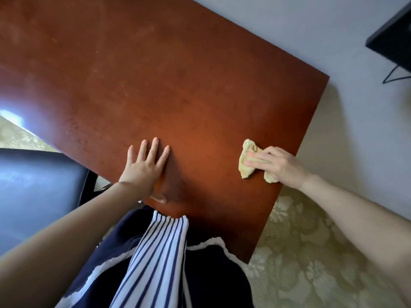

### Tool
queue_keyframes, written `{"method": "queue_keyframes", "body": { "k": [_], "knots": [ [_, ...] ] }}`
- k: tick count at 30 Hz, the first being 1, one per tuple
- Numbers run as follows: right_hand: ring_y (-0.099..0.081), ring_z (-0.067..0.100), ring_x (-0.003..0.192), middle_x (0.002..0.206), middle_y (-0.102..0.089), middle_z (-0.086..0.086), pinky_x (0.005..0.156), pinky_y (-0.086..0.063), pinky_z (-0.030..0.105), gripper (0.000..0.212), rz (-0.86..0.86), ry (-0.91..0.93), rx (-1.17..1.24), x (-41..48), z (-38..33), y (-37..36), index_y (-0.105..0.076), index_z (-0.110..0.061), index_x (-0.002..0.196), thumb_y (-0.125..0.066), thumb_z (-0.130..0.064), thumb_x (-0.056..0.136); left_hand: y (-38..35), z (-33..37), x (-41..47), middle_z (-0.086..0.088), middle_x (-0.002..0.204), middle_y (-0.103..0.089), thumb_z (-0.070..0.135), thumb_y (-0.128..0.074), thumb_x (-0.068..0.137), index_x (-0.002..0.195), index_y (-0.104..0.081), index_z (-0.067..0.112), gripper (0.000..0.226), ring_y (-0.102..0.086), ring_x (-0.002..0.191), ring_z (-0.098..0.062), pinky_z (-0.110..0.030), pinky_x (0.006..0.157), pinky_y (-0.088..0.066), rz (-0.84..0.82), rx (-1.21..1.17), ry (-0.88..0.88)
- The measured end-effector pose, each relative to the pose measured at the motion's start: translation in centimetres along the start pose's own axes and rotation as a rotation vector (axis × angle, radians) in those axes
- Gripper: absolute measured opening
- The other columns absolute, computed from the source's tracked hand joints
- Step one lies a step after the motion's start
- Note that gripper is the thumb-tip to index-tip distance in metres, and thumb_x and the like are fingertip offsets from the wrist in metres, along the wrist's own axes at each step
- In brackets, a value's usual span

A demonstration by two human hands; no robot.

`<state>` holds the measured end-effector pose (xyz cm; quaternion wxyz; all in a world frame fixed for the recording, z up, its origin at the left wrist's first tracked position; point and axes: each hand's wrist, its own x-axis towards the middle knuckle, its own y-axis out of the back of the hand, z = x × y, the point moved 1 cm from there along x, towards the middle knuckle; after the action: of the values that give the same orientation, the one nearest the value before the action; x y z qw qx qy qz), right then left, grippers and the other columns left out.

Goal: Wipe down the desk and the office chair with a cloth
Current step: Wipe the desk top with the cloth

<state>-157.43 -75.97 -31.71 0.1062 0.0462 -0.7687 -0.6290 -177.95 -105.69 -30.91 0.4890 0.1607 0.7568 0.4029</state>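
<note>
Head view, looking steeply down. The desk (178, 85) is filling most of the frame, a reddish-brown top with its long axis running from upper left toward the lower right. Its far end is being cut off by the top and left borders; two corners are showing on the right side.

The cloth (245, 162) is lying on the desk near the right edge, well apart from the left hand. It is yellow and bunched, and its visible length is running roughly up and down the frame. Its middle is hidden under fingers, with one lobe poking out to the left and another below the palm.

The right hand (274, 163) is pressing the cloth onto the top, with fairly straight fingers lying across it and pointing left. The thumb is hidden, so any pinch underneath cannot be told.

The left hand (144, 167) is resting flat on the bare wood near the front edge, released, with fingers spread and pointing away from the body.

The office chair (33, 185) is sitting at lower left just beside the desk; it is dark, blurred and cut off by the border.

A striped garment (160, 252) is hanging against the front edge. Patterned carpet (311, 263) is showing at lower right. A dark object (395, 34) at upper right is cut off and hard to make out, and a thin black wire (394, 77) is showing just below it.
</note>
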Motion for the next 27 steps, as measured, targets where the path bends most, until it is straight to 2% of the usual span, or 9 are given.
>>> {"method": "queue_keyframes", "body": {
  "k": [3, 5, 9, 11, 13, 15, 21, 24, 27],
  "knots": [
    [-0.060, 0.030, 0.085, 0.119, -0.065, 0.009, 0.078, -0.055, 0.044, 0.060, 0.022, -0.132, -0.013, 2.4, 3.5, 0.1, -0.068, -0.009, 0.115, -0.071, 0.022, 0.063, 0.0, 0.0, 0.1, -0.017, 0.154, 0.023, 0.081, -0.062, 0.054, 0.143, 0.031, 0.015, 0.145, 0.011, 0.144, -0.038, -0.059, 0.113, -0.005, -0.007, -0.004, 0.011],
    [-0.058, 0.035, 0.092, 0.121, -0.064, 0.011, 0.080, -0.053, 0.049, 0.051, 0.054, -0.295, -0.001, 3.8, 5.4, 0.0, -0.066, -0.009, 0.118, -0.067, 0.016, 0.074, -0.2, 0.0, 0.1, -0.017, 0.154, 0.024, 0.081, -0.063, 0.053, 0.142, 0.032, 0.016, 0.146, 0.012, 0.144, -0.037, -0.059, 0.112, -0.004, -0.015, -0.007, 0.029],
    [-0.048, 0.029, 0.109, 0.135, -0.055, -0.002, 0.089, -0.042, 0.039, 0.040, 0.206, -0.876, -0.058, 7.8, 6.8, -1.4, -0.060, -0.024, 0.126, -0.050, -0.003, 0.094, -0.2, 0.0, 0.3, -0.015, 0.154, 0.025, 0.081, -0.064, 0.052, 0.142, 0.034, 0.017, 0.147, 0.012, 0.145, -0.036, -0.060, 0.112, -0.003, -0.028, -0.025, 0.057],
    [-0.045, 0.024, 0.113, 0.139, -0.049, -0.009, 0.089, -0.038, 0.037, 0.041, 0.318, -1.169, 0.037, 9.9, 5.3, -2.4, -0.059, -0.030, 0.126, -0.047, -0.006, 0.096, -0.3, 0.0, 0.3, -0.014, 0.154, 0.026, 0.082, -0.063, 0.052, 0.141, 0.035, 0.018, 0.147, 0.013, 0.145, -0.036, -0.060, 0.112, -0.003, -0.032, -0.034, 0.065],
    [-0.044, 0.022, 0.112, 0.139, -0.049, -0.013, 0.088, -0.034, 0.034, 0.040, 0.383, -1.271, 0.115, 11.0, 2.8, -3.3, -0.061, -0.033, 0.125, -0.048, -0.009, 0.096, -0.4, -0.1, 0.2, -0.013, 0.154, 0.027, 0.082, -0.062, 0.052, 0.141, 0.035, 0.019, 0.146, 0.014, 0.145, -0.035, -0.061, 0.112, -0.003, -0.031, -0.043, 0.070],
    [-0.046, 0.022, 0.110, 0.136, -0.052, -0.014, 0.085, -0.033, 0.032, 0.037, 0.358, -1.159, 0.119, 10.9, -0.5, -4.0, -0.063, -0.033, 0.121, -0.051, -0.010, 0.095, -0.5, -0.1, 0.1, -0.013, 0.154, 0.027, 0.082, -0.062, 0.053, 0.142, 0.034, 0.019, 0.145, 0.014, 0.145, -0.034, -0.061, 0.112, -0.003, -0.021, -0.056, 0.069],
    [-0.056, 0.024, 0.090, 0.120, -0.066, -0.003, 0.071, -0.047, 0.039, 0.039, 0.270, -0.537, 0.111, 6.0, -11.4, -5.2, -0.071, -0.022, 0.111, -0.068, 0.001, 0.080, -0.3, -0.3, -0.1, -0.012, 0.156, 0.023, 0.082, -0.062, 0.054, 0.145, 0.028, 0.020, 0.143, 0.012, 0.145, -0.034, -0.062, 0.111, -0.002, -0.002, -0.074, 0.058],
    [-0.051, 0.018, 0.098, 0.121, -0.064, -0.004, 0.074, -0.044, 0.036, 0.051, 0.228, -0.386, 0.172, 2.2, -15.1, -5.6, -0.071, -0.022, 0.111, -0.072, 0.009, 0.071, -0.3, -0.4, -0.2, -0.013, 0.156, 0.022, 0.083, -0.061, 0.054, 0.146, 0.026, 0.020, 0.142, 0.011, 0.145, -0.036, -0.064, 0.110, -0.001, 0.000, -0.073, 0.037],
    [-0.052, 0.018, 0.109, 0.129, -0.059, -0.006, 0.083, -0.041, 0.033, 0.062, 0.101, -0.231, 0.189, -1.8, -16.6, -5.4, -0.065, -0.024, 0.120, -0.076, 0.008, 0.068, -0.3, -0.6, -0.2, -0.013, 0.156, 0.022, 0.084, -0.055, 0.060, 0.147, 0.024, 0.020, 0.134, 0.012, 0.145, -0.035, -0.064, 0.110, 0.000, 0.009, -0.101, 0.019]
  ]
}}
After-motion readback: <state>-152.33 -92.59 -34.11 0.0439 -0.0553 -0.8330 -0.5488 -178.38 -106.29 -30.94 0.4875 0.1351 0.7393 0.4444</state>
